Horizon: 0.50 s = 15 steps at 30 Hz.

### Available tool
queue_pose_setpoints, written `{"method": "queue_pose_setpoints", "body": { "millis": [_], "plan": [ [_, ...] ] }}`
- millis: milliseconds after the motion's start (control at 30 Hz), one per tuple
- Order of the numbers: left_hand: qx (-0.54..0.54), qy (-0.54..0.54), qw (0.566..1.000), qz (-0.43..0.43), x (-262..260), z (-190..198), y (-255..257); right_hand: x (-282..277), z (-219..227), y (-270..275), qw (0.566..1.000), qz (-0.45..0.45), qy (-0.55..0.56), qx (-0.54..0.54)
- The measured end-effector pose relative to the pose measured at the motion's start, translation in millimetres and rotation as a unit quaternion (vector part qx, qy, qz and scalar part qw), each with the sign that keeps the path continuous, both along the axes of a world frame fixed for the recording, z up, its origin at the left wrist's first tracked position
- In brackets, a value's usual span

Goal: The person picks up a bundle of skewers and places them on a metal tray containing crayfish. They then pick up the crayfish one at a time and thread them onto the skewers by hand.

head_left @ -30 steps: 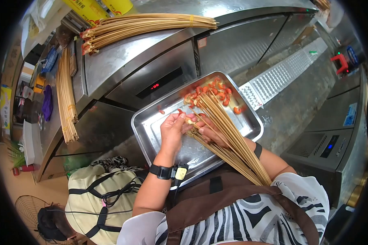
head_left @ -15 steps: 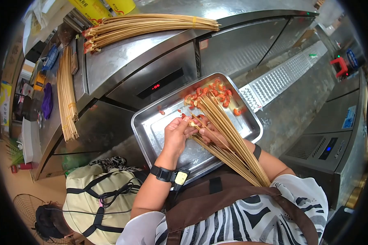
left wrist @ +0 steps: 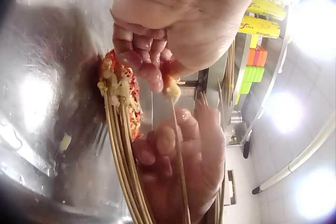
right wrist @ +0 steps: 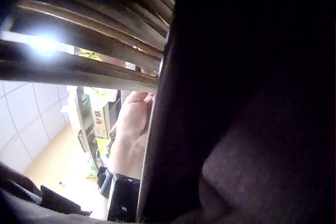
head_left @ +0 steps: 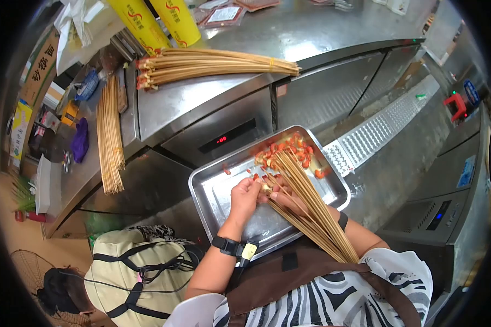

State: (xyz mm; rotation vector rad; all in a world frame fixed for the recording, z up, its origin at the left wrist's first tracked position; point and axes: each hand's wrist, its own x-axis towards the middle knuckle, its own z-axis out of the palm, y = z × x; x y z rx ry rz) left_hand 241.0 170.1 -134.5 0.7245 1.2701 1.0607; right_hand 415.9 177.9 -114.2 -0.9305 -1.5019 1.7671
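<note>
Over a metal tray (head_left: 202, 188), the left hand (head_left: 245, 197) pinches a small red-and-cream food piece (left wrist: 172, 88), curled like a crayfish tail, at the tip of a single wooden skewer (left wrist: 179, 150). Close beside it, the right hand (head_left: 290, 200) holds that skewer, its fingers partly hidden behind a bundle of skewers (head_left: 319, 218). The bundle leans back across the right forearm toward the apron. Several skewers in the left wrist view carry red-and-cream pieces (left wrist: 122, 85) at their tips. Loose red pieces (head_left: 297, 146) are heaped at the tray's far end. The right wrist view is mostly dark.
On the steel counter lies a loaded skewer bundle (head_left: 218, 64), with bare skewers (head_left: 110, 139) to its left. Yellow rolls (head_left: 139, 22) stand behind. Beyond the tray, a perforated metal strip (head_left: 365, 136) runs along the floor. Another person (head_left: 139, 272) is at lower left.
The head view has tilted, so counter and tray sit lower in it. Both hands stay together at the skewer tip; the left hand's fingers have shifted slightly around the piece.
</note>
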Motion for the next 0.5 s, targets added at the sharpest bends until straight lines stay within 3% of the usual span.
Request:
{"method": "queue_pose_setpoints", "body": {
  "millis": [67, 167, 233, 267, 300, 367, 400, 433, 500],
  "plan": [
    [0.03, 0.087, 0.996, -0.012, -1.7, -3.2, -0.3, -3.0, -1.1, -2.4, 1.0, -0.005, 0.018, 0.022],
    [0.017, 0.103, 0.994, -0.031, -5.9, -11.1, 1.7, -3.2, -1.3, -4.7, 0.999, -0.029, 0.022, 0.039],
    [0.027, 0.159, 0.986, -0.049, -8.1, -26.0, 0.8, 2.2, 6.3, -0.4, 0.961, -0.023, -0.025, 0.276],
    [0.034, 0.211, 0.975, -0.063, -6.8, -22.2, 2.5, 4.9, 16.2, 1.4, 0.965, 0.028, -0.032, 0.261],
    [0.037, 0.214, 0.974, -0.068, -6.5, -18.2, 3.0, 4.9, 7.8, 1.0, 0.964, 0.022, -0.03, 0.262],
    [0.086, 0.393, 0.915, -0.028, -3.1, -3.1, -1.1, 3.2, -16.9, 0.4, 0.953, 0.108, -0.076, 0.273],
    [0.143, 0.397, 0.907, -0.017, -0.3, 10.3, -1.5, 3.5, -8.5, -0.2, 0.975, 0.145, -0.101, 0.131],
    [0.141, 0.397, 0.907, -0.021, 0.5, 12.9, -0.8, 2.3, -15.8, 0.6, 0.976, 0.143, -0.1, 0.128],
    [0.146, 0.115, 0.981, -0.05, 3.7, 20.1, -2.3, -2.2, -26.5, 0.5, 0.988, 0.095, -0.023, 0.122]
  ]
}}
